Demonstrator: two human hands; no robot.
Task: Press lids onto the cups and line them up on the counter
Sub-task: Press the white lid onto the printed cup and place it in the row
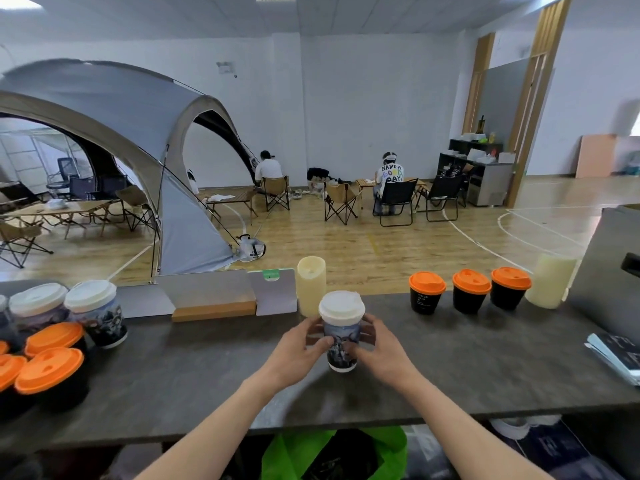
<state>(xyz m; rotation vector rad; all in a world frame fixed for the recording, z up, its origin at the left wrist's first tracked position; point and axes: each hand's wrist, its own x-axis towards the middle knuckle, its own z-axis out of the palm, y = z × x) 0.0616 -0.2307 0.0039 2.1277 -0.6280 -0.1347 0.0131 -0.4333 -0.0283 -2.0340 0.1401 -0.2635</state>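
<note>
You had the tall printed paper cup [341,342] with white plastic lid [341,305] standing midway along the dark grey counter [485,362], left of three orange-lidded black cups [469,294] lined at the far edge. Judged best: keep the base flat, press round the rim evenly. Your left hand [297,348] and right hand [381,345] each gripped its sides, curled round it.

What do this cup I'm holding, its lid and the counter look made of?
The cup looks like paper: matte printed wrap, white rolled base. Its lid seems moulded white plastic, smooth, with a raised rim. The counter looks like dark stone or stone-look laminate, matte and mottled; I cannot tell which.
</note>
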